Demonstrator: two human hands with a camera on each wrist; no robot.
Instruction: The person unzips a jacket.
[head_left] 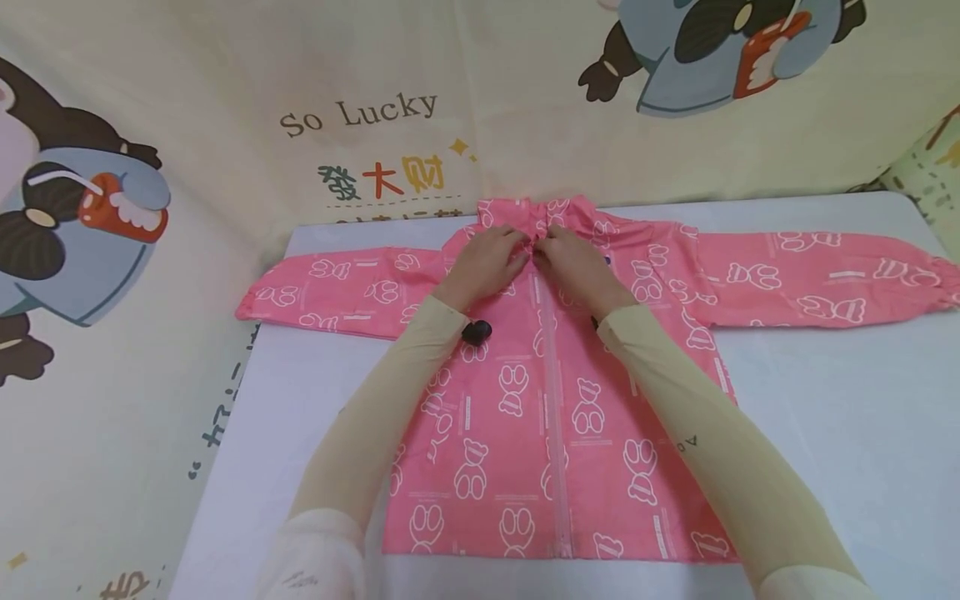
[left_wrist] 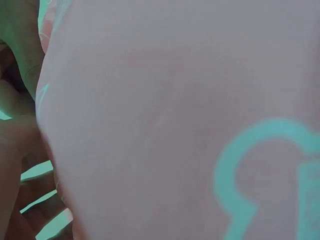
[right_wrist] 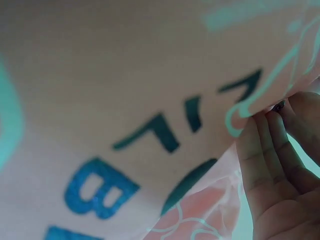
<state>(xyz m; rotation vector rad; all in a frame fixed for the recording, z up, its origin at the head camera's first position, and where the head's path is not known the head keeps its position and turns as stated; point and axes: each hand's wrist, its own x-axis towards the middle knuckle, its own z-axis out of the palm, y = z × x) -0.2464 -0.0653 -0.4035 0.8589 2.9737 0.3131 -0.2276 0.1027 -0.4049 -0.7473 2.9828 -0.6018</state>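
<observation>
Nearest you, the hem [head_left: 450, 548] of the pink jacket [head_left: 517, 433] lies on the near part of the white counter [head_left: 840, 433]. The cloth looks thin, smooth and light; expect it to crease easily and to slide if you pull without steadying it. A pale zip [head_left: 555, 408] runs up the middle of the front and should prove the stiffer line; whether its teeth are joined is too small to tell. Your beige sleeves [head_left: 360, 425] cross the jacket's body. Farther off, the left pink sleeve [head_left: 352, 287] and the right pink sleeve [head_left: 825, 279] spread to either side. Just below the collar [head_left: 501, 213], your left hand [head_left: 483, 265] and right hand [head_left: 579, 262] meet, both pinching the cloth at the zip's top; in the right wrist view, a small dark piece [right_wrist: 279, 106] sits at your fingertips. This firmer, seamed spot seems a sound hold; loose cloth beside it would bunch. Farthest, a printed backdrop [head_left: 525, 100] hangs behind the counter.
</observation>
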